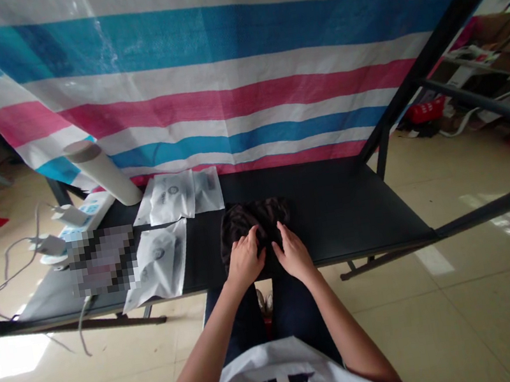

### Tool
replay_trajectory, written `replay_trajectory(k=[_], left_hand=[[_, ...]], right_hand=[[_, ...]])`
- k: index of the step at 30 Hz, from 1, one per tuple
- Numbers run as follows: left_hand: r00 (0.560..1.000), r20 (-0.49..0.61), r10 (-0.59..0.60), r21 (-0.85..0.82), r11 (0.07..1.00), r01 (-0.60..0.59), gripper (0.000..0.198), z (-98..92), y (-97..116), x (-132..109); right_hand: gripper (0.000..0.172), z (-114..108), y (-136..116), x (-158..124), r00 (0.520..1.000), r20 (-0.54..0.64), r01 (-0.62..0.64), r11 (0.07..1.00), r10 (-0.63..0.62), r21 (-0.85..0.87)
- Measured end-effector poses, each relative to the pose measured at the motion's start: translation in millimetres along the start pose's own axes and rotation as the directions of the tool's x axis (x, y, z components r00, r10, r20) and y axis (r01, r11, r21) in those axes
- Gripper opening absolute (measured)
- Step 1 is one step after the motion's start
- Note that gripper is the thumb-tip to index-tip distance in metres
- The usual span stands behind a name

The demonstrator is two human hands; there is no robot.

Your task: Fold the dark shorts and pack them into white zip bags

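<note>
nearest, the person's knees sit tucked under the near edge of the black table (345, 209), close enough for both forearms to reach over it. the left hand (245, 262) and the right hand (295, 254) lie side by side, nearly touching, on the near half of a dark cloth (252, 217). the cloth sits bunched at the table's near edge, about mid-width. the right hand's fingers are stretched forward and slightly spread, lying flat on the fabric, probably to hold it down. the left hand's fingers are bent with the tips dug into the cloth; i cannot tell whether they pinch a fold.

just left of the cloth lies a clear plastic bag (162, 264), flat and within easy reach. further left, white chargers and cables (51, 246) trail off the table's left end. beyond the bag, a few more bags (178, 193) lie overlapped in a row. a cardboard tube (102, 173) leans at the far left corner. a striped tarp (239, 90) hangs behind everything, closing off the far side.
</note>
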State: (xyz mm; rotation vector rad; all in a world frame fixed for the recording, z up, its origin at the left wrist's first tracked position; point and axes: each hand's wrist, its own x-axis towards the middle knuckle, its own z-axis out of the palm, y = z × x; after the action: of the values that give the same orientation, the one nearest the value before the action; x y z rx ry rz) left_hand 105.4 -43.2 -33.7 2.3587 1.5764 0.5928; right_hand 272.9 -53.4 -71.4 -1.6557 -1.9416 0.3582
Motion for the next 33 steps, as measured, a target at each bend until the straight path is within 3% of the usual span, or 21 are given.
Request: replay_trajectory(k=[3,6,10,13,16,20,26,29,33], left_hand=[[0.988,-0.075,-0.136,-0.079,0.988,0.130,0.045,-10.5,-16,-1],[0.950,-0.172,-0.261,-0.080,0.965,0.250,0.041,-32.7,-36,-6],[0.910,-0.225,-0.349,0.083,0.923,0.375,0.042,-57.1,-53,-15],[0.895,-0.254,-0.366,0.243,0.872,0.425,0.037,-63.2,-59,-23],[0.910,-0.232,-0.344,0.335,0.850,0.407,0.034,-61.7,-64,-31],[0.944,-0.105,-0.313,0.388,0.861,0.329,0.035,-59.0,-70,-36],[0.948,-0.271,-0.169,0.296,0.922,0.249,0.029,-54.9,-49,-26],[0.966,-0.243,-0.089,0.233,0.961,0.147,0.042,-41.4,-41,-21],[0.989,-0.139,-0.057,0.177,0.981,0.081,0.065,-20.1,-47,-26]], right_hand=[[0.064,0,9,-4,0.998,0.060,0.028,0.997,-0.024,-0.069],[0.066,-6,19,-5,0.993,0.108,0.060,0.994,-0.050,-0.095],[0.067,-13,32,-3,0.991,0.119,0.077,0.992,-0.065,-0.097],[0.068,-18,44,1,0.990,0.114,0.092,0.992,-0.082,-0.083],[0.069,-26,58,4,0.992,0.107,0.079,0.995,-0.073,-0.060],[0.071,-34,67,7,0.992,0.121,0.040,0.999,-0.037,-0.019],[0.081,-27,43,5,0.995,0.088,-0.029,0.993,0.039,-0.115],[0.088,-21,29,3,0.988,0.139,-0.034,0.972,0.068,-0.235],[0.091,-18,25,2,0.986,0.153,-0.021,0.952,0.071,-0.304]])
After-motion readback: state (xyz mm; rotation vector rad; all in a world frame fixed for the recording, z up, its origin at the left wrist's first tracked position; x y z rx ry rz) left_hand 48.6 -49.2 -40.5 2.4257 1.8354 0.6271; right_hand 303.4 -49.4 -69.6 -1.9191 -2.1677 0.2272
